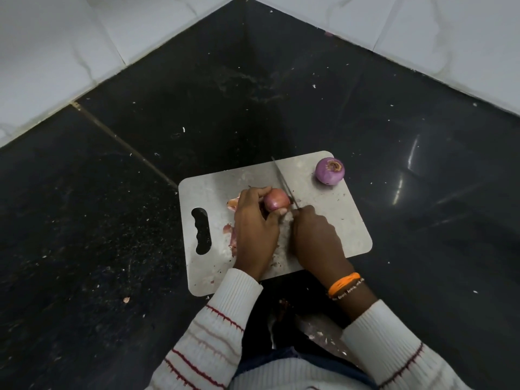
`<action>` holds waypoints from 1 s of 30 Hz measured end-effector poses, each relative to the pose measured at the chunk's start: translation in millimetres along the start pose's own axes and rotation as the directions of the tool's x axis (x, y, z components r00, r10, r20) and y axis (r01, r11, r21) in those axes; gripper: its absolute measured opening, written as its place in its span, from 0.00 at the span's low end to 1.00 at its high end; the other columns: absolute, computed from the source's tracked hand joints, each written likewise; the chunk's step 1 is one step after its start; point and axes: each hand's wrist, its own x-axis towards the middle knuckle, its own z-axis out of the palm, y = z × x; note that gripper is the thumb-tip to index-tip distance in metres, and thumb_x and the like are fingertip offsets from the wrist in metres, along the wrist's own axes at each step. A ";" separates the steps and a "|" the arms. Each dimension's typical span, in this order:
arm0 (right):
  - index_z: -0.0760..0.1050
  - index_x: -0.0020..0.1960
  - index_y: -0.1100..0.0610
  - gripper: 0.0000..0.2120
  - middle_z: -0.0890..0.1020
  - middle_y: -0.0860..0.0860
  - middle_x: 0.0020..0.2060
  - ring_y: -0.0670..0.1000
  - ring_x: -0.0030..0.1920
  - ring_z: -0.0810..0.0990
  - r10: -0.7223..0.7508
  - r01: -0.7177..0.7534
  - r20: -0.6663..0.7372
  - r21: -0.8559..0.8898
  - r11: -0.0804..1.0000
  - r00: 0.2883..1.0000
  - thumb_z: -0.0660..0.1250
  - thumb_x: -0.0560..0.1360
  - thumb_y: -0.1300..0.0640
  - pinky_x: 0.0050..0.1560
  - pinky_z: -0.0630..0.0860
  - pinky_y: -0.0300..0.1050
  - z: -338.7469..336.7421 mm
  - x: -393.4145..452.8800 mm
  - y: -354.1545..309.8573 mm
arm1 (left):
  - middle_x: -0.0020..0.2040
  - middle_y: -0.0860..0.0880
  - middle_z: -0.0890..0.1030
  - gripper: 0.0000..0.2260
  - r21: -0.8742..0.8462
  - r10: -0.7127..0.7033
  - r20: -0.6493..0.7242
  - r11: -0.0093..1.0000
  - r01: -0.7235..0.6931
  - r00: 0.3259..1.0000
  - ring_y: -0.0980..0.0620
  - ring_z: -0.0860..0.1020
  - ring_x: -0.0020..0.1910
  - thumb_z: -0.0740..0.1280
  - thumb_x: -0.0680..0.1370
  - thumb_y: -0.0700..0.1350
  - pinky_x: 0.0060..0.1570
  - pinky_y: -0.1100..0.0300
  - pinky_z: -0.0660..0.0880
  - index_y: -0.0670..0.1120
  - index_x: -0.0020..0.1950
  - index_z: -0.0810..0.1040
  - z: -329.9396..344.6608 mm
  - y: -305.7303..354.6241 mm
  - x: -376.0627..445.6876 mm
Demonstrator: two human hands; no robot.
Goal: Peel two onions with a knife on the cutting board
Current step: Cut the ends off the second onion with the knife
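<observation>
The left hand (254, 229) curls its fingers (260, 192) round the unpeeled onion (277, 202) on the cutting board (323, 220), steadying it for the knife (284, 182), which the right hand (315, 237) grips, blade against the onion's far side. The peeled onion (329, 171) waits well beyond the fingers, out of the way.

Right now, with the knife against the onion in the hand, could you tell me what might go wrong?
The thin knife blade lies close to the left hand fingertips gripping the reddish onion; a slip could nick them. The peeled purple onion sits near the grey cutting board corner and may roll off.
</observation>
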 end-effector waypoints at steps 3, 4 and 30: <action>0.69 0.54 0.63 0.12 0.77 0.62 0.50 0.64 0.52 0.76 0.009 -0.003 -0.095 0.065 0.998 0.995 0.51 0.81 0.56 0.43 0.66 0.48 -11.6 8.3 18.2 | 0.50 0.59 0.72 0.16 -0.046 -0.048 0.033 0.998 0.049 0.998 0.60 0.74 0.49 0.72 0.72 0.38 0.47 0.79 0.68 0.49 0.56 0.72 -4.7 2.3 0.9; 0.70 0.53 0.64 0.13 0.78 0.62 0.49 0.64 0.51 0.76 0.035 -0.014 -0.122 0.169 0.986 0.992 0.52 0.81 0.56 0.44 0.67 0.49 -16.7 10.4 21.3 | 0.50 0.59 0.72 0.16 -0.053 -0.060 0.050 0.997 0.062 0.997 0.60 0.74 0.49 0.72 0.73 0.37 0.46 0.78 0.69 0.50 0.56 0.71 -6.4 2.6 1.1; 0.79 0.47 0.59 0.04 0.80 0.48 0.41 0.45 0.42 0.77 -0.233 0.253 -0.105 0.536 0.805 0.967 0.68 0.73 0.64 0.46 0.72 0.33 -29.1 34.1 20.9 | 0.72 0.46 0.68 0.23 0.209 -0.052 0.335 0.978 -0.020 0.941 0.47 0.67 0.70 0.63 0.80 0.43 0.67 0.56 0.63 0.46 0.74 0.63 -23.8 22.4 7.0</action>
